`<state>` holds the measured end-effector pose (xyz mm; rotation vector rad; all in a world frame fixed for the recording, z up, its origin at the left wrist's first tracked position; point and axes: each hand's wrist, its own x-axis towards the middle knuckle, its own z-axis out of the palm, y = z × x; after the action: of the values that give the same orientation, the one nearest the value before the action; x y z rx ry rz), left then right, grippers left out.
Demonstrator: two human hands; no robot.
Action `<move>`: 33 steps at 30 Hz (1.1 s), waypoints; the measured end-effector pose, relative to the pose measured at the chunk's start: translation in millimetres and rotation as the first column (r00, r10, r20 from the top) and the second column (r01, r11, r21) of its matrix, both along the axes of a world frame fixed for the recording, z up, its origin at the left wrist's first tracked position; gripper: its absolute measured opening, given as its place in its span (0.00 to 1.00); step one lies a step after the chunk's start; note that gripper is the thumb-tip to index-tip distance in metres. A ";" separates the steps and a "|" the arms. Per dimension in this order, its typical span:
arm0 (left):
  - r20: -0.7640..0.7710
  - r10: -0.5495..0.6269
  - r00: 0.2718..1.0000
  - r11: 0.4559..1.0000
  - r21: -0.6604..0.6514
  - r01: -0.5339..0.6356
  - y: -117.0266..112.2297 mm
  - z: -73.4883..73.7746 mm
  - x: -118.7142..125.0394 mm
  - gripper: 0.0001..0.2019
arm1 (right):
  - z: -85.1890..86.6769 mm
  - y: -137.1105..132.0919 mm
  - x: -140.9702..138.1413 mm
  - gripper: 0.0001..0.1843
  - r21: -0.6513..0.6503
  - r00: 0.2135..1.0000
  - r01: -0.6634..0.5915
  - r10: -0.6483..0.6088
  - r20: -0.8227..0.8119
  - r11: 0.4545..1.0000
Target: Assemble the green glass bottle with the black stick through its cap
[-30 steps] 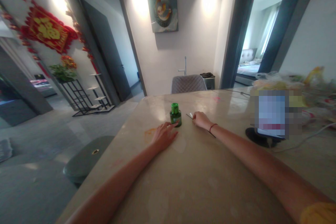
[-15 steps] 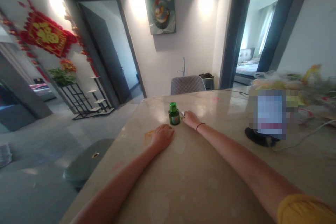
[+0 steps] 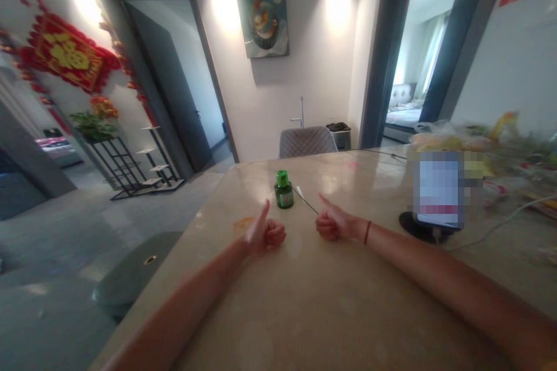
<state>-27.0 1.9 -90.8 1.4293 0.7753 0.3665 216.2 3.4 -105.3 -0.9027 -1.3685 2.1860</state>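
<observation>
A small green bottle [image 3: 284, 190] with a green cap stands upright on the beige table [image 3: 331, 295]. A thin white stick [image 3: 305, 200] lies on the table just to its right. My left hand [image 3: 265, 231] rests on the table in front-left of the bottle, curled into a fist with the thumb raised, holding nothing. My right hand [image 3: 335, 222] sits to the front-right of the bottle in the same thumbs-up fist, a red band on its wrist. Neither hand touches the bottle or the stick.
A blurred screen on a black round stand [image 3: 424, 226] is at the right, with a white cable [image 3: 500, 225] and piled bags [image 3: 483, 139] behind it. A grey chair [image 3: 307, 141] stands at the far end. A round stool [image 3: 130, 278] is left of the table.
Both hands pulled back from the bottle and closed into thumbs-up fists. The right hand let go of the white stick, which now lies beside the bottle.
</observation>
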 end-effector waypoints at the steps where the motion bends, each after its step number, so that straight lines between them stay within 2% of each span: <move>1: -0.005 -0.025 1.000 0.999 -0.042 0.024 0.8 -2.2 -1.4 0.35 | -6.3 -2.2 -1.1 0.36 -0.023 1.000 -0.017 0.017 -0.002 1.000; 4: 0.004 -0.052 0.999 0.996 -0.079 0.052 4.5 -6.9 -3.5 0.35 | -14.8 -4.3 -3.2 0.36 -0.016 1.000 -0.021 0.020 -0.023 1.000; 6: -0.007 0.023 1.000 1.000 -0.003 -0.023 6.3 -8.1 -2.8 0.35 | -11.3 -2.6 -4.6 0.37 0.030 1.000 -0.022 0.022 0.001 0.999; 7: -0.021 0.111 0.994 0.991 0.078 -0.109 6.8 -8.6 -2.1 0.35 | -7.1 -0.8 -5.9 0.37 0.074 0.999 -0.013 0.011 0.036 0.997; 8: -0.033 0.244 0.969 0.953 0.193 -0.233 6.8 -9.6 -1.4 0.35 | -1.6 1.8 -7.8 0.37 0.139 0.996 0.012 -0.025 0.090 0.990; 9: -0.029 0.405 0.914 0.865 0.338 -0.372 6.5 -11.1 -0.7 0.34 | 5.0 5.2 -10.4 0.38 0.230 0.982 0.050 -0.090 0.165 0.972; 10: -0.002 0.554 0.833 0.726 0.491 -0.482 5.9 -13.1 -0.2 0.33 | 12.5 9.5 -13.7 0.38 0.351 0.955 0.091 -0.182 0.235 0.932; 11: 0.045 0.665 0.746 0.559 0.633 -0.536 4.9 -15.6 0.0 0.31 | 20.7 14.5 -17.5 0.37 0.497 0.893 0.133 -0.321 0.315 0.857; 12: 0.090 0.719 0.689 0.412 0.743 -0.527 3.6 -18.3 0.2 0.29 | 29.3 20.1 -21.6 0.33 0.652 0.810 0.128 -0.458 0.366 0.747; 13: 0.120 0.736 0.666 0.302 0.822 -0.482 2.3 -20.9 0.2 0.27 | 37.9 26.3 -26.1 0.28 0.797 0.730 0.077 -0.579 0.364 0.599; 14: 0.129 0.730 0.672 0.234 0.876 -0.422 0.8 -23.3 0.3 0.24 | 46.3 32.8 -30.7 0.22 0.904 0.646 0.000 -0.690 0.327 0.428; 15: 0.120 0.713 0.691 0.197 0.911 -0.362 -0.6 -25.2 0.4 0.22 | 54.3 39.4 -35.3 0.16 0.954 0.577 -0.074 -0.768 0.279 0.291; 16: 0.110 0.699 0.707 0.171 0.934 -0.314 -1.9 -26.6 0.7 0.19 | 61.6 46.0 -40.0 0.15 0.970 0.547 -0.144 -0.801 0.243 0.196; 17: 0.103 0.689 0.718 0.148 0.949 -0.278 -3.1 -27.5 1.1 0.17 | 68.0 52.3 -44.7 0.18 0.966 0.537 -0.210 -0.807 0.245 0.153; 18: 0.098 0.679 0.728 0.128 0.960 -0.249 -4.2 -27.9 1.5 0.15 | 73.7 58.4 -49.5 0.22 0.957 0.535 -0.253 -0.804 0.259 0.140; 20: 0.085 0.662 0.745 0.100 0.975 -0.201 -6.0 -27.9 2.1 0.13 | 82.3 68.9 -59.0 0.28 0.939 0.531 -0.305 -0.789 0.308 0.160; 24: 0.071 0.657 0.751 0.081 0.983 -0.163 -8.1 -26.8 2.0 0.11 | 91.2 82.0 -76.2 0.32 0.890 0.497 -0.382 -0.756 0.426 0.250; 27: 0.075 0.652 0.755 0.078 0.983 -0.165 -8.3 -26.9 1.3 0.10 | 93.3 85.1 -85.5 0.32 0.828 0.419 -0.464 -0.746 0.518 0.314; 30: 0.079 0.646 0.759 0.072 0.984 -0.163 -7.9 -27.5 0.9 0.10 | 94.3 84.5 -90.1 0.31 0.792 0.367 -0.519 -0.754 0.545 0.320; 33: 0.078 0.643 0.762 0.070 0.985 -0.160 -7.6 -27.6 1.2 0.10 | 95.6 81.9 -90.2 0.30 0.794 0.368 -0.525 -0.759 0.537 0.307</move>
<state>-25.7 -5.6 -118.4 2.5595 1.4562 1.2701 126.0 85.3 -9.7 -1.6274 -2.4158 -0.0645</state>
